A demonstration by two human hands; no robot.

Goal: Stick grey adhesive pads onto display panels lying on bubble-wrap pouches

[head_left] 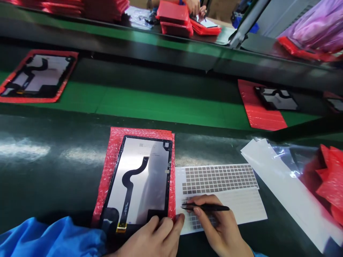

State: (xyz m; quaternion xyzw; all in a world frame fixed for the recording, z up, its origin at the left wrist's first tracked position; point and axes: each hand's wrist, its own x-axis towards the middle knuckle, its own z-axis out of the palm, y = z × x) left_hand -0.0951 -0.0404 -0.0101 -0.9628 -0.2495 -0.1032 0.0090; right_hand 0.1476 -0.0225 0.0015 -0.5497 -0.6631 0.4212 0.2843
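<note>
A tablet screen panel (157, 171), back side up with a black flex cable (128, 200) across it, lies on a red bubble-wrap sleeve (105, 175). My left hand (158, 237) rests over the panel's lower right corner, its fingers lying across the edge toward the sticker sheet; the thumb is hidden. In my right hand (221, 228) I hold black tweezers (214, 207) between thumb and fingers. Their tips point left, over the white sheet of small grey square stickers (219, 178) beside the panel. The hand partly covers the lower stickers.
Behind the bench runs a green conveyor belt (128, 103) carrying another panel (40, 76) at left and one (278, 98) at right. White paper strips (284, 192) and red wrap (331, 182) lie at right. Across the belt are red stacks (175, 18) and a co-worker's hands (194, 6).
</note>
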